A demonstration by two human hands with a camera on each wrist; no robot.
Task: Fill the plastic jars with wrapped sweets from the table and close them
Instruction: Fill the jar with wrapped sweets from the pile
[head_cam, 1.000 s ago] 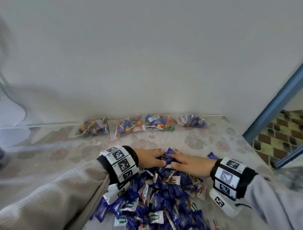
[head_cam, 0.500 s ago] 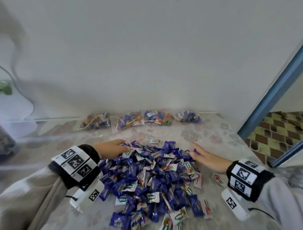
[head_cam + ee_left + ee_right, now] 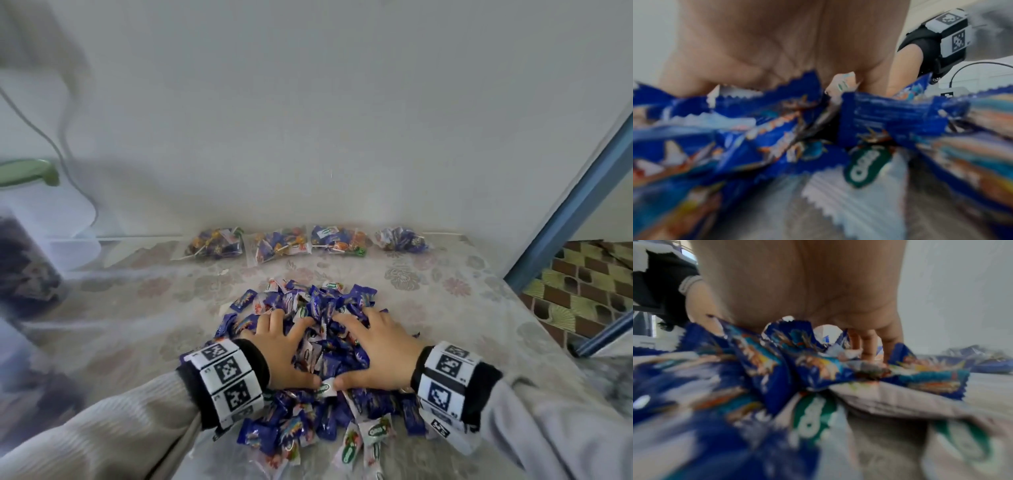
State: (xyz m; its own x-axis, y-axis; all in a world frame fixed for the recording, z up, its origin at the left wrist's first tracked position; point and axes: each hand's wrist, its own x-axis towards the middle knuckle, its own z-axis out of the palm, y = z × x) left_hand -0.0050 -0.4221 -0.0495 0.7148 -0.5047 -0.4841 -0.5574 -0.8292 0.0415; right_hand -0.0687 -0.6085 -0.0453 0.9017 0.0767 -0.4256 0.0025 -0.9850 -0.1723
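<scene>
1. Floral-patterned table against a plain pale wall; blue frame and brown-and-green patterned floor off past the table's right edge.
2. Pile of wrapped sweets is your landmark: mostly blue wrappers, some white with a green logo, heaped loose on the table right in front of you.
3. Your left hand lies palm down on the pile's left half, fingers spread and dug in among the wrappers, thumb pointing in toward the pile's near middle.
4. Your right hand mirrors it on the pile's right half, fingers spread, tips sunk among the sweets, thumb turned inward.
5. Thumb tips nearly meet over a white green-logo sweet at the pile's near middle; touching or not, can't tell.
6. Left wrist view: palm pressed onto blue wrappers, fingertips hidden. Right wrist view: palm on the wrappers, fingers poking down between sweets.
7. Both wrists wear black bands with black-and-white marker tags.
8. Behind the pile, along the wall: four clear bags of mixed sweets in a row, well apart from the pile.
9. Far left of the pile: blurred clear plastic jar with dark contents; lid state unclear. Green-topped pale object behind it, blurred.
</scene>
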